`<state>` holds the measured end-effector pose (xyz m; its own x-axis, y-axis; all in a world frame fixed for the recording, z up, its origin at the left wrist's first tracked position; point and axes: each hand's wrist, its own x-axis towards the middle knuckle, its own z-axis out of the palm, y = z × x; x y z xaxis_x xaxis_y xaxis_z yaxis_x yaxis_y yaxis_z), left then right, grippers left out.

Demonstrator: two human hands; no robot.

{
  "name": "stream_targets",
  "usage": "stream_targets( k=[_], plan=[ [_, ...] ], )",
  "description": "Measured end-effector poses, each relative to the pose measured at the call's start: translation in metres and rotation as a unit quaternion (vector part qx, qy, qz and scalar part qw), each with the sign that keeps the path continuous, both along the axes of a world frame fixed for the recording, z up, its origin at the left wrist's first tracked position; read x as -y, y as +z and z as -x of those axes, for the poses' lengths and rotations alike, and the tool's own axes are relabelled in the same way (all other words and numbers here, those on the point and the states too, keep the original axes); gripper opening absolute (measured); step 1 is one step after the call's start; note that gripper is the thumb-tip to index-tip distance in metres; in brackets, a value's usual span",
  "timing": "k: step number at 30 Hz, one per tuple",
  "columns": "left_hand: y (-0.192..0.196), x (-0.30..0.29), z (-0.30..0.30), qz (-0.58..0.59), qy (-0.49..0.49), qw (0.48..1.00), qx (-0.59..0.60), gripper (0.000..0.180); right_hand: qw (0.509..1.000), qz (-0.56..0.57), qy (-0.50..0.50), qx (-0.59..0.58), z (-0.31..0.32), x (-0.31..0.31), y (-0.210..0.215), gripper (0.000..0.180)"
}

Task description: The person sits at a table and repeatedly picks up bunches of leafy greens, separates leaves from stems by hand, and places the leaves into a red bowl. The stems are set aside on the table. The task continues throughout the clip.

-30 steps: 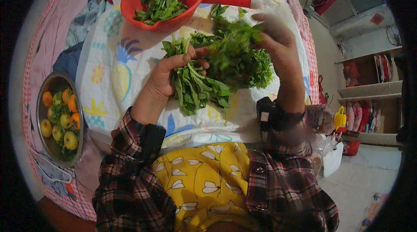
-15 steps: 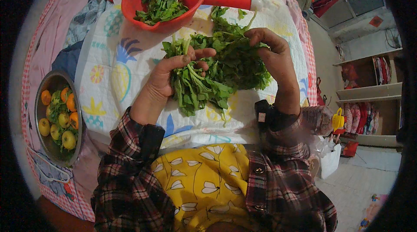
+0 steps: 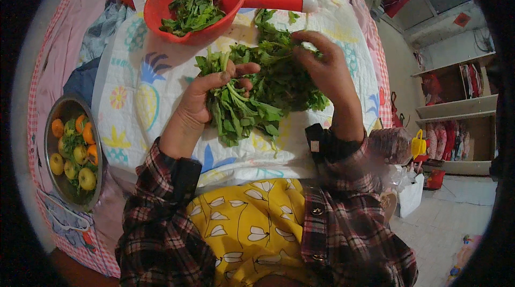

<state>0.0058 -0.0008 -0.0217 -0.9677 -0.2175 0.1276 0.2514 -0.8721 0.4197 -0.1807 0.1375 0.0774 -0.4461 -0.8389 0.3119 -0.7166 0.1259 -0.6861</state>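
A bunch of leafy greens (image 3: 236,107) lies in my left hand (image 3: 201,93), the stems held under the thumb and the leaves hanging toward me. Beside it, a loose pile of the same leafy greens (image 3: 287,80) spreads over a white patterned cloth (image 3: 177,80). My right hand (image 3: 327,64) is at the pile's upper right, its fingers and thumb bent together on the leaves; the fingertips are partly hidden. Beyond my left hand stands a red plastic ladle (image 3: 214,32) with a thick handle, holding more greens (image 3: 194,10).
To the left sits a metal bowl (image 3: 97,179) of orange and yellow-green fruit with some greens. A small leaf sprig (image 3: 293,17) lies near the ladle handle. A clear container (image 3: 394,144) with a yellow handle stands at right, before shelves (image 3: 456,107) of clothes.
My right hand has shifted left and slightly up, in over the pile. The left hand still holds its bunch. The whole view has shifted slightly.
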Motion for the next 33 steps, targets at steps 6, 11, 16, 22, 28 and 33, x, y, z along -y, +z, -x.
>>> stream_targets(
  k=[6,11,16,22,28,33],
  plan=[
    [-0.004,-0.003,-0.002,-0.015,0.02,0.999,0.031,0.018,0.98,0.189,-0.016,-0.057,0.007,-0.004,0.015,0.014],
    [-0.009,-0.004,-0.001,-0.044,0.019,0.999,-0.006,0.02,0.994,0.09,0.017,-0.051,-0.016,0.002,0.011,0.009],
    [-0.009,-0.002,0.0,-0.057,0.035,0.997,0.042,0.022,0.993,0.001,0.102,-0.062,-0.04,0.017,0.002,0.01],
    [-0.005,-0.002,-0.002,-0.056,0.042,0.994,0.08,0.028,0.986,-0.026,0.14,-0.082,-0.061,0.026,-0.012,0.009],
    [-0.009,-0.003,-0.004,-0.072,0.038,0.993,0.089,0.028,0.978,-0.035,0.18,-0.1,-0.062,0.028,-0.015,0.013],
    [-0.012,-0.001,-0.001,-0.056,0.04,0.997,0.044,0.031,0.973,-0.057,0.172,-0.147,-0.06,0.019,-0.011,0.025]
  ],
)
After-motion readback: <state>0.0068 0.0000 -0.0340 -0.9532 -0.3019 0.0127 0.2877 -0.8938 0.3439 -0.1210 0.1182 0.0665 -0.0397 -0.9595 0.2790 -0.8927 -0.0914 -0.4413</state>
